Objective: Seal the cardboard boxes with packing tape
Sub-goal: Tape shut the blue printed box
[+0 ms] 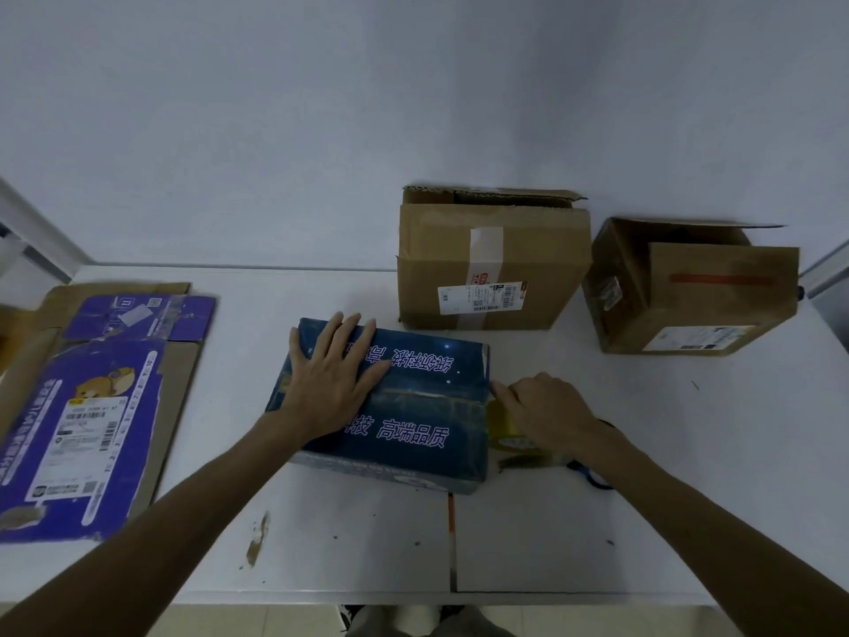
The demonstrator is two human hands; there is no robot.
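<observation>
Pressing down from the head view, the left hand (328, 377) lies flat with spread, straight fingers on the blue box (427, 452), which sits mid-table (597, 521); the right hand (546, 409) curls around the tape roll (503, 429) just beside the box's right edge, a fingertip at the seam's end; to do this well, I judge, anchor the tape on the side wall first, centre it over the seam (427, 395), then pull taut towards the pressing hand.
</observation>
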